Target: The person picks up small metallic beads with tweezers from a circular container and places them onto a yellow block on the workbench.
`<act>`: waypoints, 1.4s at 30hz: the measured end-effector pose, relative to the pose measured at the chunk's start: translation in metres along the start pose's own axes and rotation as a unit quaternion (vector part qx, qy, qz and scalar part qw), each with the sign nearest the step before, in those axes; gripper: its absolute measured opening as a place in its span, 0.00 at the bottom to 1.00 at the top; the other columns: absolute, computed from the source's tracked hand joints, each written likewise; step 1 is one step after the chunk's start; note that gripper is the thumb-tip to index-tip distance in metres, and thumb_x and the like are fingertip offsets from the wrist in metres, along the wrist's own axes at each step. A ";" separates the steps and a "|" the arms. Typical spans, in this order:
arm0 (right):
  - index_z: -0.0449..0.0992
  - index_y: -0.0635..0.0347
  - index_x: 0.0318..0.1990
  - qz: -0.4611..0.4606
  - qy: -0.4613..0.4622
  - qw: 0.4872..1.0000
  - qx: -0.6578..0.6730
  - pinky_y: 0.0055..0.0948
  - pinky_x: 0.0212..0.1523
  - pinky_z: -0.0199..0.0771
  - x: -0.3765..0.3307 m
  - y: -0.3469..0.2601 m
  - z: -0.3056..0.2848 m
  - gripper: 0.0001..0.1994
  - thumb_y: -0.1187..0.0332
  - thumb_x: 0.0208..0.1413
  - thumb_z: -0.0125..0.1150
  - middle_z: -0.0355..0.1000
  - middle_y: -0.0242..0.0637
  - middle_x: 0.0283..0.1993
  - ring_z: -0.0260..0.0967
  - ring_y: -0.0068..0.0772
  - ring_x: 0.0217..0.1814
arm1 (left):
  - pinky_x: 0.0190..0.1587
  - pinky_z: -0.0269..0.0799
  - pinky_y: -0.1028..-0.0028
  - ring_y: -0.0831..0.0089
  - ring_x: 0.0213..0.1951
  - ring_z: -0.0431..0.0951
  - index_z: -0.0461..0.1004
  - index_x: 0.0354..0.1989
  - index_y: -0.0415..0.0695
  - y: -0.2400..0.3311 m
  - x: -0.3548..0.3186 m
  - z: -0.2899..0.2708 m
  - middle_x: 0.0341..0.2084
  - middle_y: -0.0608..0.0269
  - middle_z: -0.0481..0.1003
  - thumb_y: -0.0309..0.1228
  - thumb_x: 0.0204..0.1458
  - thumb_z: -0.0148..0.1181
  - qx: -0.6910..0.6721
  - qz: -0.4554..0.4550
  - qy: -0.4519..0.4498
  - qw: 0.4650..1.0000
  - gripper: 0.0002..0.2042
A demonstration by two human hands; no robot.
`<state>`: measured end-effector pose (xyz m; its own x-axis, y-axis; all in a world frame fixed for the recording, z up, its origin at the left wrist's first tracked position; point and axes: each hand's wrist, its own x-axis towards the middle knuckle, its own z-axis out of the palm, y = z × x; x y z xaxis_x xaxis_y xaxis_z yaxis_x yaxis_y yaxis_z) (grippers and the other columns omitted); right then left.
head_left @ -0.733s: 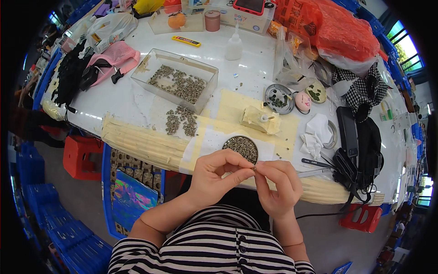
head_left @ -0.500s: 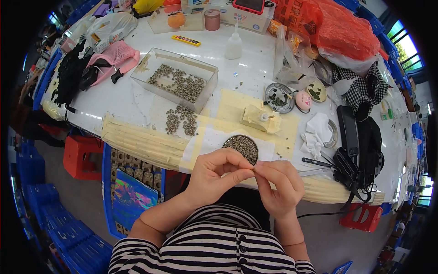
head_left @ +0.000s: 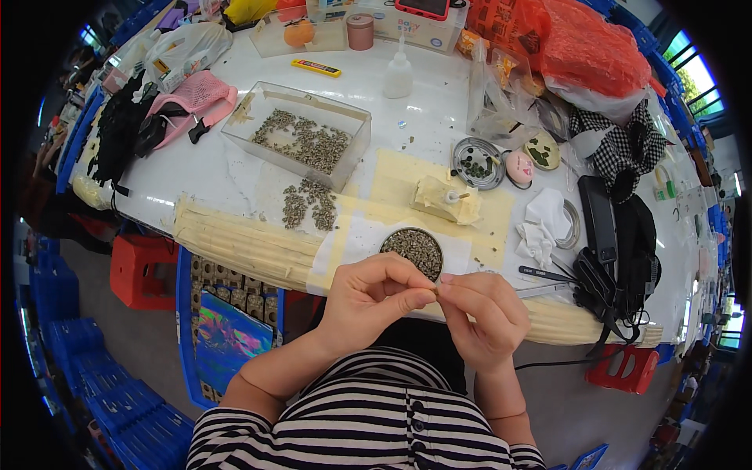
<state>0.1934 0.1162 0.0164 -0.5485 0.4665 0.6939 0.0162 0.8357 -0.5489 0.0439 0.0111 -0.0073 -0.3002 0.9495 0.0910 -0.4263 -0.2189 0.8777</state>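
My left hand (head_left: pixel 366 301) and my right hand (head_left: pixel 487 319) meet at their fingertips just in front of the table edge. Both are closed in a pinch on a tiny grey-brown part (head_left: pixel 435 290), mostly covered by the fingers, its kind too small to make out. Right behind the fingertips stands a round dish (head_left: pixel 383 244) full of small metal parts (head_left: pixel 413 252). A taped block (head_left: pixel 446 200) with a thin pin sticking up sits beyond the dish. Farther left, a clear rectangular box (head_left: pixel 356 149) holds many similar parts, and a loose pile (head_left: pixel 309 205) lies before it.
Round tins with dark green pieces (head_left: pixel 478 163) stand right of the block. Tweezers (head_left: pixel 544 274), crumpled tissue (head_left: pixel 540 223) and a black strap (head_left: pixel 599 290) lie at the right. A white squeeze bottle (head_left: pixel 399 77) and yellow cutter (head_left: pixel 316 67) are farther back. Padding (head_left: pixel 235 243) lines the table edge.
My right hand has tilted and shifted slightly right, its fingertips still against the left ones. The left hand keeps its pinch almost unmoved. The view has shifted a little.
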 end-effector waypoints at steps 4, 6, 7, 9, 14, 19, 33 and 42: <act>0.82 0.62 0.36 0.000 0.010 1.000 -0.011 0.27 0.30 0.78 0.001 -0.001 0.003 0.12 0.83 0.41 0.72 0.80 0.38 0.34 0.78 0.34 0.32 | 0.45 0.78 0.77 0.77 0.42 0.80 0.79 0.42 0.34 -0.004 -0.001 0.001 0.39 0.59 0.78 0.18 0.58 0.64 -0.006 0.010 0.013 1.000 0.06; 0.82 0.62 0.36 0.005 0.010 1.000 -0.008 0.26 0.31 0.78 0.001 -0.001 0.003 0.12 0.83 0.42 0.73 0.80 0.38 0.34 0.78 0.34 0.31 | 0.44 0.78 0.77 0.75 0.41 0.80 0.80 0.42 0.34 -0.004 -0.001 0.003 0.39 0.57 0.78 0.17 0.57 0.64 0.039 0.039 0.021 0.998 0.07; 0.82 0.62 0.36 0.011 0.010 1.000 -0.003 0.26 0.31 0.78 0.000 -0.001 0.004 0.12 0.83 0.42 0.73 0.80 0.38 0.34 0.78 0.33 0.32 | 0.43 0.77 0.76 0.74 0.39 0.80 0.80 0.42 0.34 -0.002 0.000 0.005 0.38 0.56 0.78 0.16 0.56 0.64 0.077 0.061 0.027 0.995 0.07; 0.82 0.62 0.36 0.030 0.008 0.999 0.013 0.26 0.32 0.78 0.000 -0.001 0.004 0.12 0.83 0.42 0.73 0.80 0.38 0.34 0.78 0.33 0.32 | 0.41 0.76 0.76 0.72 0.38 0.80 0.80 0.43 0.34 -0.001 0.001 0.005 0.38 0.54 0.79 0.16 0.54 0.65 0.163 0.111 0.025 0.980 0.08; 0.81 0.62 0.37 0.082 0.002 0.995 0.056 0.27 0.34 0.79 -0.003 -0.003 0.003 0.11 0.83 0.44 0.72 0.81 0.39 0.35 0.79 0.34 0.33 | 0.38 0.76 0.77 0.70 0.36 0.81 0.82 0.44 0.35 0.005 0.005 0.003 0.37 0.54 0.81 0.17 0.50 0.69 0.307 0.198 0.009 0.931 0.12; 0.81 0.63 0.36 0.091 -0.001 0.993 0.069 0.27 0.34 0.78 -0.003 -0.003 0.004 0.10 0.83 0.45 0.71 0.80 0.40 0.34 0.79 0.35 0.33 | 0.35 0.76 0.77 0.70 0.34 0.81 0.83 0.43 0.37 0.001 0.005 0.003 0.35 0.56 0.81 0.18 0.49 0.70 0.336 0.227 0.022 0.914 0.12; 0.79 0.65 0.36 0.114 -0.003 0.988 0.103 0.27 0.34 0.77 -0.004 -0.003 0.003 0.09 0.84 0.46 0.69 0.80 0.41 0.33 0.79 0.35 0.33 | 0.38 0.76 0.77 0.71 0.35 0.81 0.82 0.43 0.34 0.002 0.003 0.003 0.35 0.54 0.81 0.16 0.52 0.67 0.289 0.177 0.014 0.941 0.10; 0.80 0.63 0.35 0.096 0.004 0.994 0.061 0.27 0.32 0.77 -0.003 -0.005 0.003 0.10 0.83 0.45 0.71 0.79 0.39 0.33 0.78 0.35 0.32 | 0.38 0.77 0.77 0.73 0.34 0.81 0.83 0.41 0.36 -0.001 0.002 0.005 0.32 0.56 0.81 0.18 0.53 0.68 0.220 0.128 0.038 0.966 0.08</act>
<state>0.1926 0.1094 0.0154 -0.5389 0.6166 0.5739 0.0189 0.6900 -0.7236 0.0481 0.0142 -0.0057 -0.4162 0.8538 0.3126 0.0691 -0.3131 0.9472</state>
